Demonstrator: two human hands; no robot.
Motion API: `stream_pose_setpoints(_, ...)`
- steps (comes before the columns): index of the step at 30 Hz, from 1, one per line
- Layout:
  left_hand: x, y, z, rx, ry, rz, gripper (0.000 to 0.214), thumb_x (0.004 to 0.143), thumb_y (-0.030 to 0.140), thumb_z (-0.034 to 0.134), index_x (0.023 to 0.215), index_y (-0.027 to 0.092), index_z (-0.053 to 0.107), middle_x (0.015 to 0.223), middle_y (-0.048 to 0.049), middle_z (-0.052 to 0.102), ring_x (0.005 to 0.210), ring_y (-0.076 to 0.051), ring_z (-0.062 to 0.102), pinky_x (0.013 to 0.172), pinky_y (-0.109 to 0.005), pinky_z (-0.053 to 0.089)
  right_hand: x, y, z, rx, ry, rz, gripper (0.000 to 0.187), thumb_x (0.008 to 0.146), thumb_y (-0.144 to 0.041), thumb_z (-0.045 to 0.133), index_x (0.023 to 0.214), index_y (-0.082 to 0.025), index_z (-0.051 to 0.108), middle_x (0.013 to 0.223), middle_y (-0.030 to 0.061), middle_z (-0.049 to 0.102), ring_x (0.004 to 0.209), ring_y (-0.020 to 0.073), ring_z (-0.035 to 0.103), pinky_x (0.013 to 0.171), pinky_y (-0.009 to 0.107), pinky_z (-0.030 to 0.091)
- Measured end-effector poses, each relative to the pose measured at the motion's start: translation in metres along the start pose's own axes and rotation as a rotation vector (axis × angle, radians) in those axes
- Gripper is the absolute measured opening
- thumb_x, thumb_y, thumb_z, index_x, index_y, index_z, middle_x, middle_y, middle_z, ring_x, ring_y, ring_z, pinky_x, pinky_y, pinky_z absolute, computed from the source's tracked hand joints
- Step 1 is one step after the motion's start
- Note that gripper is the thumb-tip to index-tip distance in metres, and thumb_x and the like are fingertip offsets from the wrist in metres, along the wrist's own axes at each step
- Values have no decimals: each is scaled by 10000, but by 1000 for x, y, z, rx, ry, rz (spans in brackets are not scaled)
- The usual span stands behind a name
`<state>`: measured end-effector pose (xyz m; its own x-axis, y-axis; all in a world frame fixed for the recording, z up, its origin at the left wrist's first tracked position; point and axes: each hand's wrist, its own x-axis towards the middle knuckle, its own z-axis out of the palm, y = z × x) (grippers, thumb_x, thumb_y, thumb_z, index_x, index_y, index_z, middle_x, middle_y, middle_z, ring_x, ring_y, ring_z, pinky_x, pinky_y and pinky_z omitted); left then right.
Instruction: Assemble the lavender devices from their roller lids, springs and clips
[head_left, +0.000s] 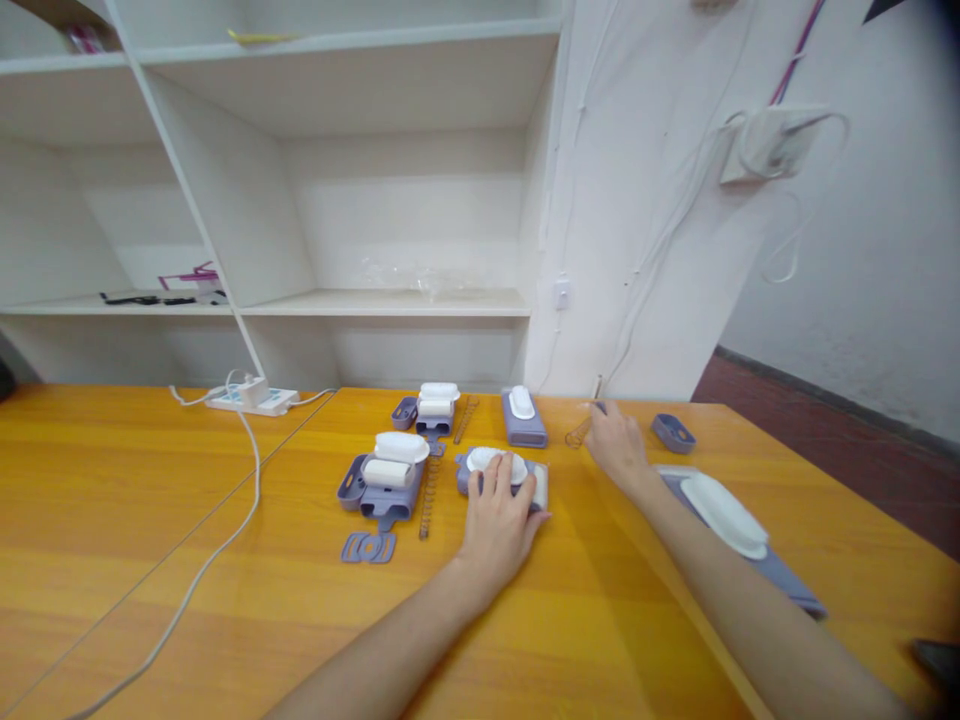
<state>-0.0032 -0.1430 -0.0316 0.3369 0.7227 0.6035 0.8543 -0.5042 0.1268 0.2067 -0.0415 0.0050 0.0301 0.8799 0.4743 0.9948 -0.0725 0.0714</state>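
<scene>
My left hand [504, 510] lies over a purple housing [462, 480] with a white oval pad [480, 460] on it, its fingers curled on top and its thumb at the right side. Farther right and back, the fingers of my right hand [616, 442] pinch at one end of a thin coil spring [577, 434]. A small dark piece shows at those fingertips, too small to name. Behind the left hand stands another purple housing [527, 432] with a white oval pad. Under my right forearm is a long purple part [787, 575] bearing a white pad [724, 512].
Left of my left hand lie a purple-and-white parts set [394, 475], a long spring [428, 500] and a flat purple frame [368, 547]. A similar set [436, 408] sits behind. A purple cup [673, 433] is at right. A power strip [259, 400] and white cable [251, 490] cross the left side.
</scene>
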Motion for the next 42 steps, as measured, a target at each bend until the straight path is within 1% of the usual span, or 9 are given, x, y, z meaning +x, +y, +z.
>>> stream_pose_setpoints(4,0,-1,1,-12,-17,-4,416,796,410,548,1175,245,501,1342,-143,378,1228,-343,317,917,-562,306,-11,-11,13,36,45,-90,350,849,-248,431,1156,-113,534,1215,175,497,1047,259,513,876,398,347)
stream_pose_setpoints(7,1,-3,0,-55,-35,27,444,803,382,537,1222,255,466,1391,-128,324,1247,-341,298,934,-563,305,-15,-10,24,60,35,-137,249,846,-228,450,1010,-147,620,1158,146,560,1027,244,535,941,433,279)
stream_pose_setpoints(10,2,-6,-2,-120,-56,79,472,815,319,515,1272,258,415,1425,-116,276,1277,-327,271,963,-551,305,-17,-5,31,77,27,-106,247,850,-151,420,871,-166,665,949,115,654,905,210,594,964,426,252)
stream_pose_setpoints(13,2,-8,-4,-209,-78,128,528,817,260,502,1319,236,341,1450,-125,216,1320,-306,212,1002,-534,292,-16,-1,30,100,91,-8,304,874,-168,366,1011,-140,636,986,128,657,933,224,589,960,437,272)
stream_pose_setpoints(20,0,-8,-3,-331,-64,159,632,808,275,524,1361,180,235,1450,-177,163,1337,-304,180,1028,-510,286,-25,-16,-2,936,509,403,366,830,-375,456,961,-104,664,978,149,676,893,236,625,812,357,461)
stream_pose_setpoints(25,-1,-9,-3,-374,24,41,551,836,382,477,1314,161,316,1301,-177,395,1200,-309,381,963,-519,332,-69,-50,-32,1481,335,379,336,761,-407,584,940,-133,657,849,97,702,749,211,656,729,360,507)
stream_pose_setpoints(31,-3,-14,-6,-586,22,2,440,885,334,369,1286,157,338,1210,-141,486,1119,-243,466,947,-419,385,-126,-79,-31,1385,98,46,165,775,-317,591,844,-190,670,876,62,685,817,208,622,782,335,478)
stream_pose_setpoints(38,0,-10,-9,-703,41,-2,359,862,293,444,1203,184,428,1107,-103,533,1033,-206,513,896,-361,433,-123,-69,-27,1457,-114,-65,191,822,-316,490,861,-172,610,894,66,661,822,209,601,760,316,476)
stream_pose_setpoints(42,-2,-9,-9,-684,66,32,377,845,255,459,1212,177,426,1099,-115,516,1014,-204,515,870,-348,453,-122,-69,-32,1492,-81,-118,246,867,-330,406,905,-183,600,1017,69,614,961,208,559,871,328,435)
